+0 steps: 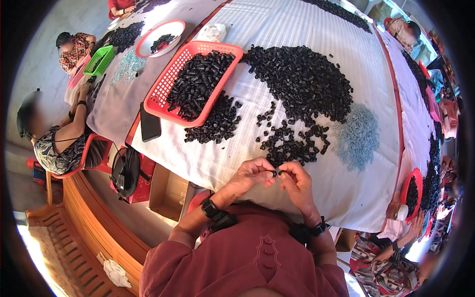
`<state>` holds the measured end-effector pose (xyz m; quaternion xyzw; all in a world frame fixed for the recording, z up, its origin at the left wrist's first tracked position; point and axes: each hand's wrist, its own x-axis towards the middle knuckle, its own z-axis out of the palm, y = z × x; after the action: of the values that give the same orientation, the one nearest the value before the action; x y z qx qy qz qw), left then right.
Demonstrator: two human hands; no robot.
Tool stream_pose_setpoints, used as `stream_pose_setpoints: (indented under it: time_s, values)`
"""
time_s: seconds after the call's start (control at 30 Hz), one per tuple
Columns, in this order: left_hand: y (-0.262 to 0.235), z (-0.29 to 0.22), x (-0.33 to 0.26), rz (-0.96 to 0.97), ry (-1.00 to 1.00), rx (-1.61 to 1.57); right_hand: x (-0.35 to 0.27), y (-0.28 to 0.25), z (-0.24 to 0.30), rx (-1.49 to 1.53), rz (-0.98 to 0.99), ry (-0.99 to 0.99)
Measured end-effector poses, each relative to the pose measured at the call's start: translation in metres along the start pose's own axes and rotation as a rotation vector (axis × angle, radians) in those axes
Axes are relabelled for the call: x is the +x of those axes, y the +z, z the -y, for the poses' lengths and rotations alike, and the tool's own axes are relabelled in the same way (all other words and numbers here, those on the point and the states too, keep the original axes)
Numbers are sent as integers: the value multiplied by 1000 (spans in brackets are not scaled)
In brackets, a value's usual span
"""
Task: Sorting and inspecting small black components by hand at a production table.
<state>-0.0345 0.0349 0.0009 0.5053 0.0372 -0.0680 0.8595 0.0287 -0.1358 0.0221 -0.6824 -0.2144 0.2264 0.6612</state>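
The left hand [250, 177] is pinching one small black piece [273, 173], the right hand [298, 185] a second piece [281, 173], nearly meeting over the worktop [356, 198]; they're seemingly being fitted, calling for steady alignment. Loose black parts [292, 143] are crowding just ahead, clear bits [356, 141] lying right, a red basket [210, 48] sitting farther left.

Slatted bench [69, 245]: wooden, lower left
Plastic chair [104, 167]: red, left
Floor [22, 193]: grey, far left
Glare [37, 260]: white, lower-left edge
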Motion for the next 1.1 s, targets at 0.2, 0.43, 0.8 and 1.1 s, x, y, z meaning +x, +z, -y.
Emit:
stream_pose_setpoints:
  time_s: [0.2, 0.43, 0.8, 1.1]
  values:
    - [4, 2, 2, -3, -8, 24, -2, -3, -2, -27, 27, 34]
    - [4, 14, 2, 14, 43, 102, -4, -5, 3, -321, 91, -79]
    - [18, 24, 3, -294, 144, 366, 2, 12, -2, -886, 79, -332]
    - [22, 33, 8, -383, 187, 400, 3, 18, -14, -989, 39, -326]
